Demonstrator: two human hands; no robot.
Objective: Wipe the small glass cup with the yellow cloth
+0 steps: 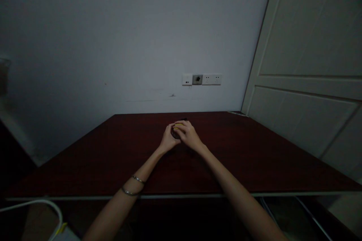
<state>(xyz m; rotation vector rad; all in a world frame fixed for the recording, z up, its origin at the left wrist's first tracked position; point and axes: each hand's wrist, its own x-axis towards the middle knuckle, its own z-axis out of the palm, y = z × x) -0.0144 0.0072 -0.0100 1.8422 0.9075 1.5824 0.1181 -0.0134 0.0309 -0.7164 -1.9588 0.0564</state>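
Over the far middle of the table my two hands meet around a small dark, rounded container (175, 134), which looks like a jar. Its yellow top (178, 126) shows between the fingers. My left hand (169, 138) is curled around the container's left side. From above and the right, my right hand (187, 133) closes its fingers over the yellow top. Most of the container is hidden by the hands, and the dim light hides its details. A dark edge (184, 119) shows just behind the right fingers; I cannot tell what it belongs to.
The dark red table (113, 158) reaches back to a pale wall (141, 37) with a row of sockets (211, 79). A panelled white door (308, 60) stands at the right. A white cable (42, 201) curves below the table's front left edge.
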